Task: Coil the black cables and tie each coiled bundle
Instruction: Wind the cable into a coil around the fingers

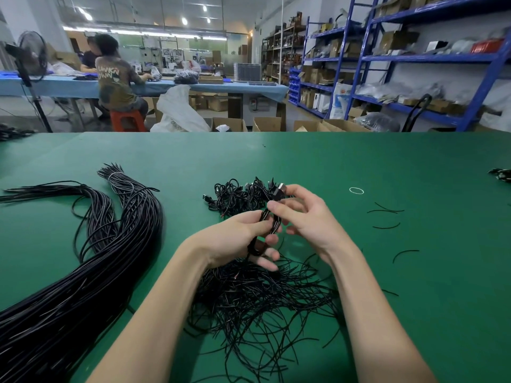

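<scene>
My left hand [243, 239] grips a coiled black cable bundle [262, 230] above the green table [304, 161]; the coil runs down through its fingers. Just right of it, my right hand [301, 214] pinches the same bundle near its top, where a USB plug [279, 188] sticks up. Behind my hands lies a pile of coiled bundles [237, 196]. Below my hands spreads a heap of thin black tie wires [257, 299]. A thick sheaf of long uncoiled black cables [83, 286] lies on the left.
A white rubber band [356, 190] and loose tie wires [385, 217] lie to the right. More cables sit at the right edge [502, 174]. Cardboard boxes [266, 124] stand beyond the far edge, blue shelving [414, 59] at the back right, and a seated person [117, 81] at another table.
</scene>
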Demonstrator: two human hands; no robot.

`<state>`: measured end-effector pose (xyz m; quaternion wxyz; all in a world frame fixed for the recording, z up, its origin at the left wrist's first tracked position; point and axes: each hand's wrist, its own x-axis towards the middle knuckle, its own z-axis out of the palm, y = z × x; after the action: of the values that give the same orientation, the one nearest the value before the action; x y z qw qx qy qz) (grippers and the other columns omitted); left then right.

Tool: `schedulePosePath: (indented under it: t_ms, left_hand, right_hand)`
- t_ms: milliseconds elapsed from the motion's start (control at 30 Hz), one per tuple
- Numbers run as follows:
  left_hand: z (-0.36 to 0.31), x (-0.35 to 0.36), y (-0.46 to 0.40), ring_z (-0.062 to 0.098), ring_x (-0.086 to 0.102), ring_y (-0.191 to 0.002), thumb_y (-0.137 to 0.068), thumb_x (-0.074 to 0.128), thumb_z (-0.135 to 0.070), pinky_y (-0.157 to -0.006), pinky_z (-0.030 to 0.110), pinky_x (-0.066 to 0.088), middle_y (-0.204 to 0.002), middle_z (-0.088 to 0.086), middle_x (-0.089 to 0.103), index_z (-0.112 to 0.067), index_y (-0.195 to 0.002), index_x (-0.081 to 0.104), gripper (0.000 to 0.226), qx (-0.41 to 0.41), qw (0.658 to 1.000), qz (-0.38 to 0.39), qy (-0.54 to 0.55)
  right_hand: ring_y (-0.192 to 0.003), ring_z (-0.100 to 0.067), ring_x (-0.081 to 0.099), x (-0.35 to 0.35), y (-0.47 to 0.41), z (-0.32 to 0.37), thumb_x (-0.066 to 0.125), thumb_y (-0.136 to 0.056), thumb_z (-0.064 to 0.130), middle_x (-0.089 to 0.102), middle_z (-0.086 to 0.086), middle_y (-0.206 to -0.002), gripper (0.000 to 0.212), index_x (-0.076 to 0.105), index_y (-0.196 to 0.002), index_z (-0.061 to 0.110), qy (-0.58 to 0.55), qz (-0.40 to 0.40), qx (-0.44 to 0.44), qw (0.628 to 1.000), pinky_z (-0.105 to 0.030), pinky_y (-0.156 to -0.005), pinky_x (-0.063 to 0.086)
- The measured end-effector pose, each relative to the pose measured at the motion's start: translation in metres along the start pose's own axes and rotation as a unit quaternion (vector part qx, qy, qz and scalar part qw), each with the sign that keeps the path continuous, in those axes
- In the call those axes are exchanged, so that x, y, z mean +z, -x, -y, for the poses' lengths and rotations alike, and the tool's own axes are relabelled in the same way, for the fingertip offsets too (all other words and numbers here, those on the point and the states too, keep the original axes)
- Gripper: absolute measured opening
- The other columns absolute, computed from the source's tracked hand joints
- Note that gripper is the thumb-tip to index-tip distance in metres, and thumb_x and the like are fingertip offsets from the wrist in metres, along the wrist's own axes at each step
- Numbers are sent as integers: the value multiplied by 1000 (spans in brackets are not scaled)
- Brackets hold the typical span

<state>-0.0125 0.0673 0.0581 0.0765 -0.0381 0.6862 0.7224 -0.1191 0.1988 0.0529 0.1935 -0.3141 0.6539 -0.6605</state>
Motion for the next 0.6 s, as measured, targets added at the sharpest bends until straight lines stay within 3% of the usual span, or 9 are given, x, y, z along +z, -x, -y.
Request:
schedulePosePath:
  t_ms: [67, 167, 367, 600]
  left_hand:
    - [0, 1, 0, 13, 50, -59, -108, 40, -24, -62, 33, 57, -72, -3, 44, -14, -99, 50, 17, -1, 1000, -11, 6]
    - [0, 1, -1, 8, 32, -51, -109, 38, -26, -41, 17, 30, -67, -7, 38, -16, -96, 46, 18, 6, 999, -47, -24]
    - [-2, 4, -8, 9, 24, -52, -107, 32, -44, -47, 21, 17, -64, -8, 33, -19, -102, 50, 30, -6, 998, -63, -9]
    - [4, 4, -12, 10, 33, -54, -107, 37, -10, -48, 21, 25, -70, 2, 50, -16, -95, 36, 14, 34, 984, -128, 116]
  right_hand:
    - [-64, -11, 54, 1, 0, -1, 75, -92, 22, 72, 3, -80, 10, 70, -100, 19, 12, 2, 12, 1000, -16, -52, 42]
    - [-58, -7, 54, 3, -2, -2, 77, -90, 21, 70, 1, -74, 7, 75, -95, 17, -4, -14, 27, 1000, -14, -49, 40]
    - [-58, -1, 53, 0, -2, -1, 75, -91, 21, 68, 4, -68, 18, 75, -74, 16, 39, -39, 43, 998, -14, -49, 43]
    - [-53, -2, 57, 1, -5, -4, 82, -85, 20, 62, 8, -61, 12, 75, -84, 11, -43, -100, 59, 992, -15, -52, 48]
